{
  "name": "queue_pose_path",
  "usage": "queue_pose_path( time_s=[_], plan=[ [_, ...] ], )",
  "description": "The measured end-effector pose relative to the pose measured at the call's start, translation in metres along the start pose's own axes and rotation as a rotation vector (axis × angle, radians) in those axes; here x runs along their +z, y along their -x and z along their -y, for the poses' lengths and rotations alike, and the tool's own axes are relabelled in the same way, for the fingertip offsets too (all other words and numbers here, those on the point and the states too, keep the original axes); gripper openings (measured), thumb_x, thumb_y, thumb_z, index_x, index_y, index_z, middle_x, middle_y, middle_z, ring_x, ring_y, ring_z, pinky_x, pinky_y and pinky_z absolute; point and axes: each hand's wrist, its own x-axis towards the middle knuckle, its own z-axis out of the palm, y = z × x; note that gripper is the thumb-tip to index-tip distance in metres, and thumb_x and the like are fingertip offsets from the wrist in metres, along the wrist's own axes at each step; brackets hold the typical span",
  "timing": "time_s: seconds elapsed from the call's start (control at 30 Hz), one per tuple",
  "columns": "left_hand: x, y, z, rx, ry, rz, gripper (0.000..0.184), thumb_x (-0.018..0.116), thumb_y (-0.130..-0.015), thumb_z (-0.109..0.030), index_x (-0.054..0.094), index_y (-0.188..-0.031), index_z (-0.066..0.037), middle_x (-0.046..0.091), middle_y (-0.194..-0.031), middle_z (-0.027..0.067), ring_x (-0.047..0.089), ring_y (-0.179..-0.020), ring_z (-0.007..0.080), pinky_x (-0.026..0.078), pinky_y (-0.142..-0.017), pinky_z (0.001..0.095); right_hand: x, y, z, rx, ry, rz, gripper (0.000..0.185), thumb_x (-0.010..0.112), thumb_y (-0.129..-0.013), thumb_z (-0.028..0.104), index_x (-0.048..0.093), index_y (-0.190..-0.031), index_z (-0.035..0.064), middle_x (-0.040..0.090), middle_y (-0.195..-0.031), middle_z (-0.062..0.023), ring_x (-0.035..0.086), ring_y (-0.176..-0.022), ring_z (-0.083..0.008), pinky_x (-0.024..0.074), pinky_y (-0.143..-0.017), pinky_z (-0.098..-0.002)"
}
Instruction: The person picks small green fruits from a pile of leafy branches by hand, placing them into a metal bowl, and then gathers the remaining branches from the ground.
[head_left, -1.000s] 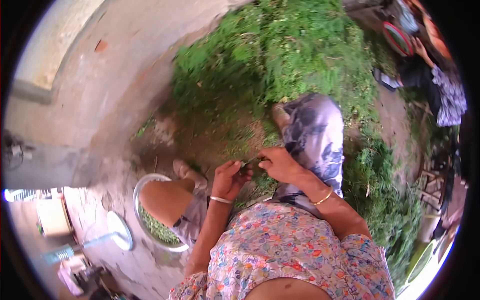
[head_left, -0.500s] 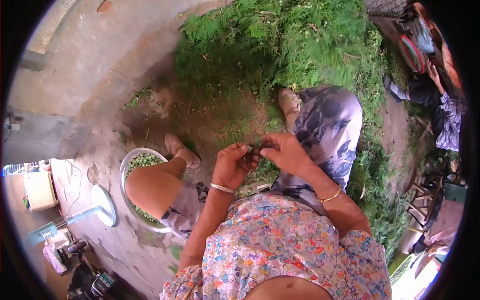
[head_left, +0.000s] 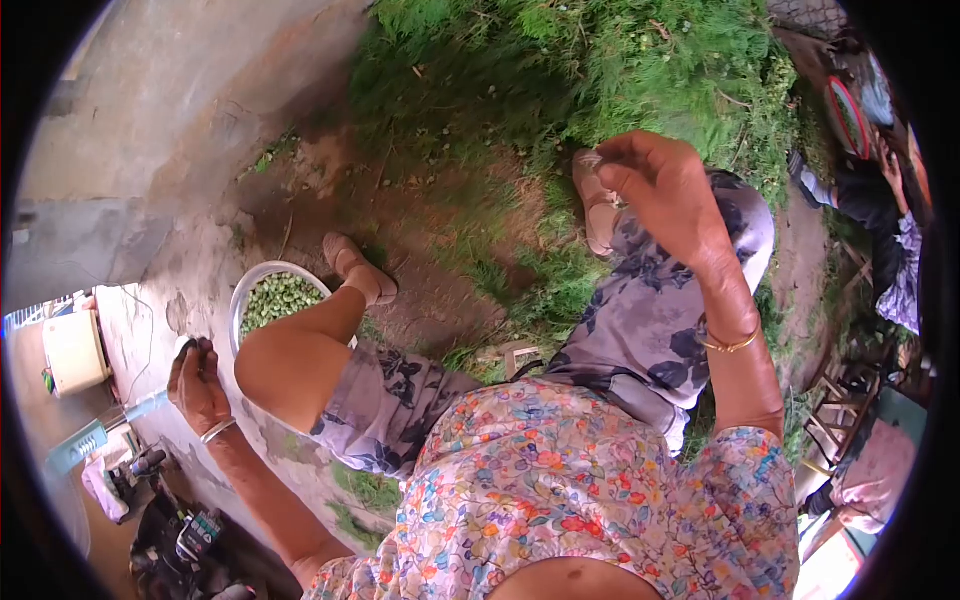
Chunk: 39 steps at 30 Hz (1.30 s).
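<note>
Out to the left, past a metal basin of small green cones, is my left hand. Its fingers are curled together, and what they may hold is too small to make out. My right hand is raised above my patterned trouser leg, near one shoe. Its fingers are bent, with a gap to the thumb, and nothing shows between them. My bent knee hides part of the basin. Ahead of me lies a large heap of green feathery branches.
A pale blue standing fan is at the left, partly behind my left hand. On the right a person's hand is by a red-rimmed round tray. A wooden stool stands at the right; a wall is upper left.
My hands were together in front of me with a small green bit at the fingertips. Now they are far apart: the left has swung left, the right has risen forward and right.
</note>
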Motion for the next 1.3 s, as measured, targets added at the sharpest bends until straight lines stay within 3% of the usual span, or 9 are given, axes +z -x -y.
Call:
queue_pose_path(
  time_s=[0.07, 0.17, 0.33, 0.5, 0.73, 0.97, 1.03, 1.23, 1.3],
  plan=[
    [-0.054, -0.032, 0.034, -0.088, -0.238, 0.045, 0.03, 0.06, -0.081, -0.005, 0.054, -0.106, 0.011, 0.061, -0.1, 0.022, 0.061, -0.093, 0.0275, 0.05, -0.078, 0.0319, 0.0, -0.007, -0.008, -0.004, 0.036, 0.0, 0.017, 0.062, -0.08, 0.004, 0.061, -0.092, -0.0073, 0.063, -0.072, -0.0082, 0.055, -0.064, -0.0085, 0.0462, -0.057, -0.0259],
    [-0.069, -0.032, 0.048, 0.28, -1.411, -0.212, 0.063, 0.071, -0.069, -0.019, 0.048, -0.118, 0.013, 0.052, -0.118, 0.0315, 0.053, -0.11, 0.0398, 0.039, -0.097, 0.0421, 0.002, -0.01, -0.018, 0.04, 0.082, 0.015, 0.016, 0.063, -0.08, 0.005, 0.061, -0.091, -0.0071, 0.064, -0.073, -0.0089, 0.056, -0.064, -0.0097, 0.0466, -0.058, -0.0268],
    [0.077, 0.019, -0.015, 0.562, -0.898, 0.113, 0.045, 0.066, -0.076, -0.011, 0.054, -0.116, 0.006, 0.062, -0.101, 0.0208, 0.06, -0.093, 0.0253, 0.046, -0.084, 0.0325, 0.009, -0.008, -0.017, 0.004, 0.005, 0.016, 0.018, 0.064, -0.079, 0.006, 0.061, -0.092, -0.0071, 0.065, -0.076, -0.0115, 0.058, -0.066, -0.0118, 0.0474, -0.059, -0.0278],
    [0.234, 0.086, 0.062, 0.752, -0.813, 0.75, 0.029, 0.062, -0.069, -0.004, 0.058, -0.098, 0.0, 0.057, -0.08, 0.0154, 0.056, -0.07, 0.0297, 0.046, -0.064, 0.0374, 0.011, -0.01, -0.02, -0.018, 0.036, -0.012, 0.019, 0.065, -0.079, 0.007, 0.061, -0.092, -0.0072, 0.065, -0.076, -0.0147, 0.06, -0.066, -0.0156, 0.0482, -0.06, -0.0295],
    [0.289, 0.183, 0.243, 0.776, -1.489, 1.69, 0.025, 0.057, -0.072, -0.002, 0.061, -0.095, 0.006, 0.037, -0.136, 0.0241, 0.06, -0.095, 0.0368, 0.05, -0.083, 0.0439, 0.014, -0.01, -0.022, 0.0, 0.033, -0.026, 0.019, 0.066, -0.076, 0.007, 0.06, -0.088, -0.007, 0.061, -0.071, -0.0194, 0.061, -0.061, -0.0251, 0.0463, -0.057, -0.0337],
    [0.273, 0.163, 0.309, 0.574, -1.552, 1.75, 0.028, 0.056, -0.074, -0.007, 0.063, -0.097, 0.007, 0.059, -0.108, 0.0229, 0.063, -0.085, 0.0353, 0.052, -0.072, 0.0408, 0.013, -0.016, -0.016, 0.046, 0.002, 0.002, 0.018, 0.064, -0.077, 0.006, 0.06, -0.087, -0.0074, 0.06, -0.068, -0.0213, 0.061, -0.061, -0.0252, 0.0461, -0.056, -0.035],
    [0.284, 0.151, 0.276, 0.538, -1.311, 1.432, 0.017, 0.062, -0.07, -0.012, 0.067, -0.077, 0.002, 0.063, -0.074, 0.0204, 0.063, -0.073, 0.0343, 0.05, -0.068, 0.0403, 0.015, -0.017, -0.016, 0.023, -0.018, -0.004, 0.018, 0.063, -0.076, 0.007, 0.06, -0.087, -0.0076, 0.061, -0.069, -0.0217, 0.062, -0.061, -0.0264, 0.0463, -0.057, -0.0359],
    [0.286, 0.127, 0.195, 0.14, -0.653, 1.203, 0.015, 0.065, -0.075, -0.01, 0.067, -0.083, 0.003, 0.064, -0.069, 0.0135, 0.063, -0.064, 0.0208, 0.049, -0.062, 0.0311, 0.016, -0.016, -0.016, 0.012, 0.172, 0.069, 0.02, 0.065, -0.076, 0.011, 0.061, -0.086, -0.0065, 0.061, -0.075, -0.0253, 0.061, -0.071, -0.0395, 0.0475, -0.065, -0.0423],
    [0.279, 0.126, 0.172, -0.061, -0.463, 1.126, 0.013, 0.062, -0.079, -0.007, 0.067, -0.087, 0.003, 0.066, -0.073, 0.0103, 0.063, -0.068, 0.0181, 0.049, -0.063, 0.0288, 0.021, -0.014, -0.028, -0.048, 0.293, 0.116, 0.023, 0.066, -0.076, 0.009, 0.059, -0.092, -0.0068, 0.062, -0.079, -0.0178, 0.061, -0.074, -0.0233, 0.0472, -0.066, -0.0329]
  ],
)
